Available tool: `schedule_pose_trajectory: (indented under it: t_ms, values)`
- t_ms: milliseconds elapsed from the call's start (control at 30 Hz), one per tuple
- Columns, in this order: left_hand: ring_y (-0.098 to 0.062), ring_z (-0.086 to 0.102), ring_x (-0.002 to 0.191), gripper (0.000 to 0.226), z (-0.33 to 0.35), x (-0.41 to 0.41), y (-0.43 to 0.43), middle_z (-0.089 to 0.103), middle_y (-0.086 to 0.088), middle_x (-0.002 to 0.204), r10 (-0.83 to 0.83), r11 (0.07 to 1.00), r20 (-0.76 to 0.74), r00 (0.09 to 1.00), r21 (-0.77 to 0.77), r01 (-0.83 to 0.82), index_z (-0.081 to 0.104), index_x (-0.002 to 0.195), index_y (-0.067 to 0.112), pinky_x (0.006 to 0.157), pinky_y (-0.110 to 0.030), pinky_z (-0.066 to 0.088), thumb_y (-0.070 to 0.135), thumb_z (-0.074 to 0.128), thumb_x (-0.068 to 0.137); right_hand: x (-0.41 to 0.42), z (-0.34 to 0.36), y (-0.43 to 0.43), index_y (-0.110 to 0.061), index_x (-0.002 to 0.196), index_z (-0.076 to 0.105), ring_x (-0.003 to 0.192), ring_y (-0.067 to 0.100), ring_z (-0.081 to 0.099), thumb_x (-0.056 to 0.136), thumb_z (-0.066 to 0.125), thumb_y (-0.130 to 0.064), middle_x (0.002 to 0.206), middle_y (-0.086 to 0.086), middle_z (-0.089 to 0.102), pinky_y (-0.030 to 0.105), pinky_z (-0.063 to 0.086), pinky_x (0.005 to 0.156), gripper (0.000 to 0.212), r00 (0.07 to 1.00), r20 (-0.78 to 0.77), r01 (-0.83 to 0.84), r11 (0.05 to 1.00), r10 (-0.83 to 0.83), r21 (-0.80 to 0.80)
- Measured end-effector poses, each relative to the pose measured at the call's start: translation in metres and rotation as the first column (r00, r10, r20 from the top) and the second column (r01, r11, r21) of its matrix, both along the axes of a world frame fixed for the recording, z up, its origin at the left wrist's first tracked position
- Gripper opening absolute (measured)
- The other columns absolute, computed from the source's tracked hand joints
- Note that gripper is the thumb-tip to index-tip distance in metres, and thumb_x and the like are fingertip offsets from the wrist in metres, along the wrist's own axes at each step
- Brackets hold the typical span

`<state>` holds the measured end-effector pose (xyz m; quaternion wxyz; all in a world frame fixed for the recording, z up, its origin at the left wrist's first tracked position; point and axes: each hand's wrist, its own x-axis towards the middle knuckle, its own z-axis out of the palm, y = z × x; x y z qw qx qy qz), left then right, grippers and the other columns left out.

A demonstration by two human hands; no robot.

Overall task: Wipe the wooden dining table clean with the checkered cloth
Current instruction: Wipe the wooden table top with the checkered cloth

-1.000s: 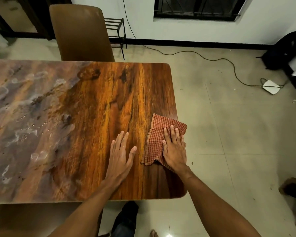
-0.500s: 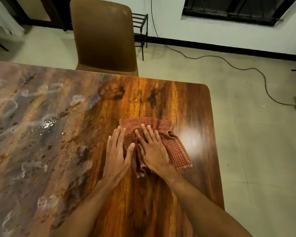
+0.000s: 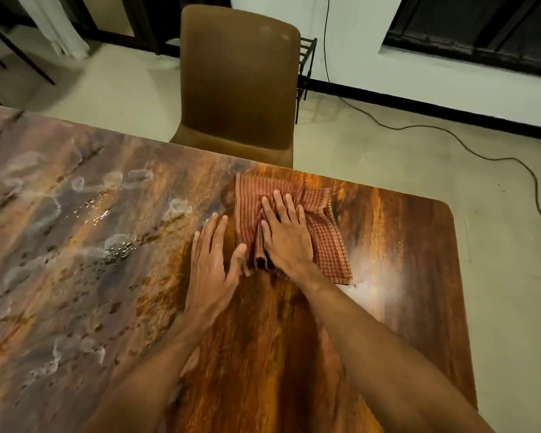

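The red checkered cloth [image 3: 330,242] lies crumpled on the wooden dining table [image 3: 403,276], close to its far edge. My right hand [image 3: 286,235] presses flat on the cloth with fingers spread. Just left of it, my left hand [image 3: 213,260] rests flat on the bare wood, its thumb touching the cloth's bunched edge. The left part of the table is covered with a greyish wet film, foam streaks and droplets [image 3: 75,232]. The wood around and right of the cloth looks glossy brown.
A brown chair [image 3: 238,79] stands at the table's far edge, right behind the cloth. A black cable [image 3: 450,135] runs over the pale floor on the right. A small black metal rack [image 3: 306,60] stands by the wall. The table's rounded far right corner [image 3: 447,207] is near.
My right hand has pushed the cloth from the table's right edge leftward and toward the far edge near the chair. My left hand moved along beside it, and the view shifted forward.
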<state>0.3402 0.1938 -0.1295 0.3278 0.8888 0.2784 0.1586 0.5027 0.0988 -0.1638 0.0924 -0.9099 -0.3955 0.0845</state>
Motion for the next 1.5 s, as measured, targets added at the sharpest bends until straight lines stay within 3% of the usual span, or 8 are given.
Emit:
schedule_pose_trajectory:
  t_ms: [100,200,333,433,633,867,1100,1500]
  values:
    - [-0.003,0.001,0.154,0.063,-0.004,0.013,0.019,0.012,0.006,0.168,0.029,1.0,0.003,1.0,-0.004,-0.029,0.019,0.159,0.026,0.126,-0.032,-0.001,0.05,0.037,0.104,0.005,-0.003,0.045,-0.022,0.166,0.014,0.161,0.029,0.002,0.112,0.021,-0.038,0.175,0.006,0.006,0.049,0.003,0.131,0.057,0.992,0.036,-0.123,0.992,0.123,0.004]
    - [0.01,-0.006,0.149,0.063,-0.008,0.024,0.027,0.012,0.007,0.168,0.025,1.0,0.018,1.0,0.012,-0.026,0.019,0.159,0.027,0.125,-0.032,-0.001,0.049,0.038,0.104,0.024,0.0,0.069,-0.023,0.166,0.016,0.161,0.026,0.004,0.112,0.023,-0.039,0.175,0.005,0.008,0.048,0.004,0.131,0.057,0.987,0.012,-0.159,0.987,0.159,0.029]
    - [0.0,0.002,0.153,0.064,-0.006,0.035,0.024,0.012,0.008,0.168,-0.004,1.0,0.023,1.0,-0.005,0.004,0.018,0.159,0.028,0.127,-0.035,-0.002,0.054,0.034,0.103,0.059,0.002,0.049,-0.024,0.166,0.015,0.161,0.024,0.002,0.112,0.022,-0.043,0.175,0.003,0.007,0.047,0.002,0.131,0.058,1.0,-0.01,-0.006,0.999,0.006,0.037]
    - [0.007,-0.003,0.149,0.065,-0.003,0.039,0.013,0.009,0.011,0.168,-0.021,0.999,0.017,1.0,-0.036,0.021,0.018,0.159,0.03,0.124,-0.028,-0.005,0.057,0.032,0.102,0.092,0.001,-0.009,-0.024,0.166,0.014,0.161,0.025,0.004,0.111,0.02,-0.045,0.175,0.004,0.009,0.046,0.002,0.131,0.059,0.989,0.016,0.146,0.989,-0.147,0.01]
    - [0.007,-0.003,0.15,0.066,0.001,0.046,-0.024,0.006,0.013,0.167,-0.112,0.991,0.025,0.993,-0.066,0.114,0.018,0.159,0.028,0.125,-0.029,-0.006,0.055,0.032,0.101,0.144,0.001,-0.136,-0.019,0.165,0.023,0.161,0.028,0.008,0.112,0.026,-0.042,0.173,0.01,0.018,0.049,0.007,0.13,0.058,0.892,0.036,0.451,0.892,-0.451,-0.008]
    - [-0.002,0.004,0.154,0.065,0.007,0.055,-0.07,0.011,0.009,0.168,-0.205,0.977,0.063,0.977,-0.047,0.208,0.022,0.159,0.024,0.125,-0.027,-0.005,0.051,0.034,0.101,0.159,0.006,-0.217,-0.02,0.167,0.012,0.161,0.028,-0.002,0.112,0.023,-0.042,0.175,0.007,0.004,0.052,0.001,0.13,0.06,0.815,-0.011,0.579,0.815,-0.58,-0.032]
    - [-0.007,0.007,0.155,0.066,0.008,0.044,-0.106,0.014,0.003,0.168,-0.27,0.963,0.027,0.963,-0.019,0.27,0.023,0.159,0.019,0.128,-0.04,0.002,0.05,0.034,0.101,0.125,0.004,-0.243,-0.021,0.167,0.005,0.161,0.03,-0.004,0.113,0.02,-0.041,0.175,0.009,-0.003,0.053,0.003,0.13,0.06,0.816,-0.015,0.577,0.816,-0.578,-0.041]
    - [-0.009,0.003,0.155,0.065,0.046,-0.01,-0.2,0.011,0.0,0.168,-0.267,0.963,-0.066,0.962,0.016,0.268,0.02,0.159,0.02,0.126,-0.032,-0.005,0.049,0.036,0.103,-0.024,0.003,-0.31,-0.028,0.166,0.001,0.161,0.025,-0.01,0.11,0.015,-0.049,0.175,0.002,-0.008,0.049,-0.003,0.131,0.061,0.944,-0.007,0.329,0.943,-0.33,-0.057]
